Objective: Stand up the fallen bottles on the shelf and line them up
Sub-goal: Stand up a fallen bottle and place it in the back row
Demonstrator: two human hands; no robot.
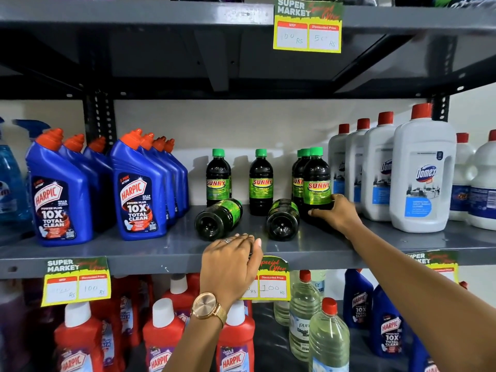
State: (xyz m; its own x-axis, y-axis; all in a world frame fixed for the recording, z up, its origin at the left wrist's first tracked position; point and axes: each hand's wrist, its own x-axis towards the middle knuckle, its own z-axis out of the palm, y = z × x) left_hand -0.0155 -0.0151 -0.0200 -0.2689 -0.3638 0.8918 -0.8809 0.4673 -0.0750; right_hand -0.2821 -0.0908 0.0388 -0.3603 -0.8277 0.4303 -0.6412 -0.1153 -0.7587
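Note:
Dark Sunny bottles with green caps stand on the grey middle shelf (166, 248). Two lie on their sides with their bases toward me: the left fallen bottle (218, 218) and the right fallen bottle (283, 220). Upright ones stand behind at the left (218, 178) and in the middle (261, 181), and a short row of three stands at the right. My right hand (336, 213) grips the base of the front bottle of that row (316, 181), which stands upright. My left hand (230, 261) rests curled over the shelf's front edge, just in front of the left fallen bottle, holding nothing.
Blue Harpic bottles (139, 189) crowd the shelf on the left, tall white Domex bottles (422, 178) on the right. Price tags (76, 280) hang from the shelf edge. Red Harpic bottles and clear bottles fill the shelf below. Another shelf hangs close overhead.

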